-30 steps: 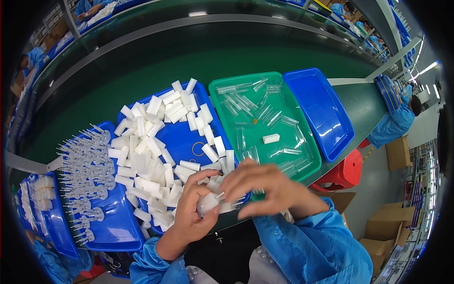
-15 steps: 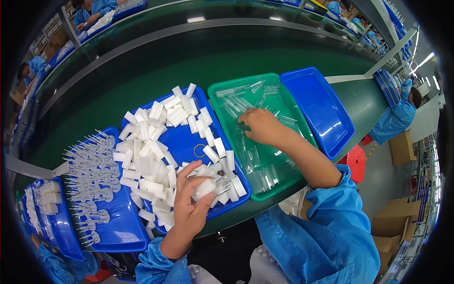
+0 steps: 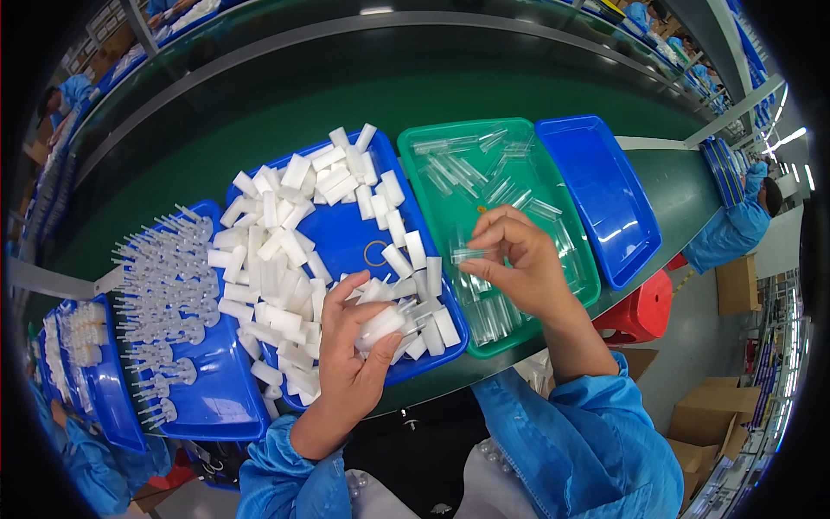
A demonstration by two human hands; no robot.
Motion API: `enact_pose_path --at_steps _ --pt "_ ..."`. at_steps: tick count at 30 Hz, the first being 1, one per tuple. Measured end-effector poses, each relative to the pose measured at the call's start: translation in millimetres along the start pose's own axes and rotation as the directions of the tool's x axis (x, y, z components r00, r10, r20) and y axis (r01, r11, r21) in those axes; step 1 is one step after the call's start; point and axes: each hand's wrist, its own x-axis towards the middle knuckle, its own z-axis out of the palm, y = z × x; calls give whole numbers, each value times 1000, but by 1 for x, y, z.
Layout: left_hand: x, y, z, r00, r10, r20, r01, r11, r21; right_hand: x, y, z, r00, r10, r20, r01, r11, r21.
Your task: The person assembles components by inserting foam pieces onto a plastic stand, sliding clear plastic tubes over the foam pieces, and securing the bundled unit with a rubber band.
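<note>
My left hand (image 3: 350, 363) is closed around a white cylindrical piece (image 3: 380, 324), held over the near right corner of a blue tray (image 3: 346, 229). Clear tubular parts (image 3: 418, 313) show at its right end; whether they are joined to it I cannot tell. White pieces (image 3: 275, 281) are heaped through that tray, where a thin ring (image 3: 375, 253) also lies. Above the green tray (image 3: 443, 212), my right hand (image 3: 526, 264) pinches a short clear tube (image 3: 469, 255) between thumb and fingers. More clear tubes (image 3: 493, 320) lie in the tray below it.
On the left, a blue tray (image 3: 216, 402) carries many clear parts with thin upright stems (image 3: 169, 285). Another blue tray (image 3: 596, 195) stands right of the green one. Beyond the trays runs a green belt (image 3: 346, 86). A red stool (image 3: 644, 307) is at right; co-workers sit nearby.
My right hand has lifted from among the clear tubes and come nearer, now pinching a tube. The left hand keeps its hold on the white piece. The whole view has shifted slightly.
</note>
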Motion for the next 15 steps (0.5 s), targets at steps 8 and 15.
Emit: enact_pose_path --at_steps 8,15 --pt "0 1 1 998 -61 -8 61 998 -18 -13 -33 38 973 222 68 -222 797 561" --pt "-1 -2 1 1000 -15 -10 15 1000 27 -16 -30 51 1000 31 4 -30 949 314"
